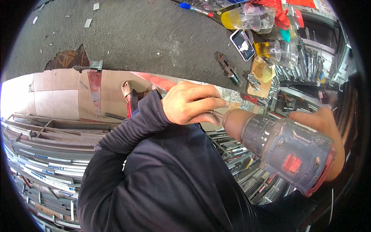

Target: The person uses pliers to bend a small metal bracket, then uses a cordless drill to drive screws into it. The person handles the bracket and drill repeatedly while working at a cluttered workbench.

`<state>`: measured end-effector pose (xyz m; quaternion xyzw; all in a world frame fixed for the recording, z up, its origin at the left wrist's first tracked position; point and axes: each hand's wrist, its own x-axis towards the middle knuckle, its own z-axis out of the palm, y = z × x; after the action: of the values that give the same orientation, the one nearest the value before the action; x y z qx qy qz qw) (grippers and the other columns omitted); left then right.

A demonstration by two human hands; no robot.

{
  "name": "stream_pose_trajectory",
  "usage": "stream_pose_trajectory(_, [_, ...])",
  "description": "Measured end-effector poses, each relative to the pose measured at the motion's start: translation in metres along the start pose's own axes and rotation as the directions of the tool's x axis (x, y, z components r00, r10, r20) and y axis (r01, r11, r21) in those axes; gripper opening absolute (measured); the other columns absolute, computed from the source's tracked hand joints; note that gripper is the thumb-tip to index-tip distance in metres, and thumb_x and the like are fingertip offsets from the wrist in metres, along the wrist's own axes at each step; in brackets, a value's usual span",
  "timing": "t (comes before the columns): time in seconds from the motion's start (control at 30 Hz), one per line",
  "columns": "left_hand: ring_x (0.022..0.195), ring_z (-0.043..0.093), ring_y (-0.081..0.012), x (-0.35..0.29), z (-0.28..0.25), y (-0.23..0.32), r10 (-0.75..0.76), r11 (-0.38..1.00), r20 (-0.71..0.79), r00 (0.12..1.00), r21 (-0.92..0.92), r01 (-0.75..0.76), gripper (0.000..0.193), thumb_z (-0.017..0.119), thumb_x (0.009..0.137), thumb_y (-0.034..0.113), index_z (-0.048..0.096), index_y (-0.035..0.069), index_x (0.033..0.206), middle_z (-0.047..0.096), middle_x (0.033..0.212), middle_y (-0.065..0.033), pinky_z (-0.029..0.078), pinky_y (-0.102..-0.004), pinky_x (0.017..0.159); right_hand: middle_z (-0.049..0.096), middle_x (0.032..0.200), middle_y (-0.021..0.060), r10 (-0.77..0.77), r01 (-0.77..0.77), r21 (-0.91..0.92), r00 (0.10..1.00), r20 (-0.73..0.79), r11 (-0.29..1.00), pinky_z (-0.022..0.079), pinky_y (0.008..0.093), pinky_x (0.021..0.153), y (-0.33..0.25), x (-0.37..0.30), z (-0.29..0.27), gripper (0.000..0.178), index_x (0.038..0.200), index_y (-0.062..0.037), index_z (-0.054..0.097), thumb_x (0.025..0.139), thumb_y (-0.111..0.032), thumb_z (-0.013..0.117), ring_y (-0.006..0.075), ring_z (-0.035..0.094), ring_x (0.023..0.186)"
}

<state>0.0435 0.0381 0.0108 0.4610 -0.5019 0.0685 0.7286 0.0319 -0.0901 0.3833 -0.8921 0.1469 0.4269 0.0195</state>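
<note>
A grey cordless drill with a brown, worn chuck is held up in front of my body, its nose pointing left. My right hand is wrapped round it from the far right; the drill's body hides most of the grip. The fingers of my left hand are closed at the thin metal bit that sticks out of the chuck. The bit's tip is hidden in those fingers. Beyond my hands, pliers lie near the edge of the dark, mat-covered workbench.
On the bench's right are a phone, a blue-and-red marker, plastic containers with yellow contents and a stained board. Long metal profiles fill racks at left; more metal pieces lie below the drill.
</note>
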Motion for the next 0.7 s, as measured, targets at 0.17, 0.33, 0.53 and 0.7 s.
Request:
stream_pose_trajectory(0.17, [0.079,0.075,-0.0342,0.01,-0.02,0.0,-0.091,0.994,0.021,0.996,-0.053,0.092,0.061,0.064,0.105,0.054,0.073,0.0,0.131,0.073,0.1,-0.0153,0.061,-0.0432,0.069,0.076,0.075,0.0058,-0.11,0.121,0.095,0.987,-0.114,0.988,0.058,0.0315,0.06,0.029,-0.006,0.016,0.025,0.087,-0.0077,0.078,0.078,-0.028,0.089,0.018,0.077,0.066])
stream_pose_trajectory(0.33, [0.066,0.074,-0.0284,0.023,-0.041,0.0,-0.238,0.967,-0.01,0.971,-0.1,0.235,0.059,0.039,0.119,0.042,0.076,-0.004,0.122,0.073,0.08,-0.0142,0.058,-0.0363,0.062,0.072,0.078,0.0061,-0.362,0.396,0.074,0.888,-0.282,0.915,0.057,0.037,0.062,0.09,-0.002,0.07,0.035,0.093,-0.0077,0.073,0.072,-0.03,0.09,0.0252,0.075,0.065])
stream_pose_trajectory(0.53, [0.059,0.072,-0.0227,0.024,-0.044,0.016,-0.343,0.925,-0.025,0.939,-0.185,0.332,0.06,0.035,0.121,0.039,0.076,-0.004,0.111,0.073,0.073,-0.0127,0.057,-0.0336,0.061,0.073,0.12,0.005,-0.432,-0.015,-0.519,0.534,-0.727,0.855,0.05,0.0398,0.091,0.134,0.03,0.219,0.061,0.128,-0.0147,0.072,0.089,-0.06,0.085,0.0212,0.07,0.106])
stream_pose_trajectory(0.7, [0.059,0.073,-0.0227,0.03,-0.034,0.026,-0.342,0.934,-0.071,0.937,-0.131,0.331,0.066,0.034,0.121,0.044,0.076,-0.005,0.109,0.075,0.073,-0.0131,0.058,-0.0326,0.062,0.075,0.115,0.0082,0.0,0.353,0.363,0.716,-0.698,0.862,0.058,0.0373,0.085,0.135,0.052,0.294,0.062,0.14,-0.0047,0.06,0.094,-0.032,0.091,0.0227,0.075,0.099])
